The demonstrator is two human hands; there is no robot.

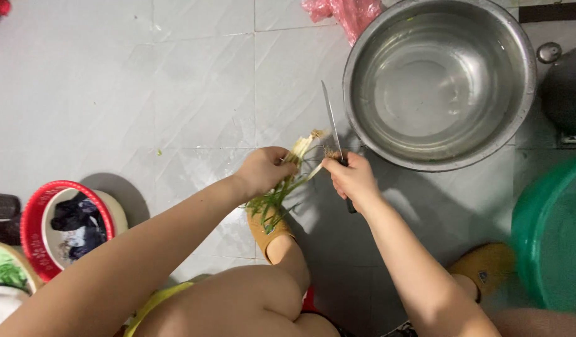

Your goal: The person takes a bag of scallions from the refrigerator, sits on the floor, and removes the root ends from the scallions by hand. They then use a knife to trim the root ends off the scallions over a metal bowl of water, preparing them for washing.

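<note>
Left hand [263, 170] fingers curled tight around green onion bunch [287, 181]; right hand [351, 180] fisted on knife [333, 128] handle, blade pointing up. Onions: pale root ends up, green leaves drooping.

Tile floor [175, 93] w/ steel basin [439, 81], green tub [550, 237], red basket [35, 212].

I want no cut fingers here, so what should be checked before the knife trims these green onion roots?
1. Left hand grips the green onion bunch: ok.
2. Right hand closed on the knife: ok.
3. Blade points away from the body: ok.
4. Left fingertips clear of the edge: cannot tell.
5. Steel basin within reach, holds water: ok.
</note>
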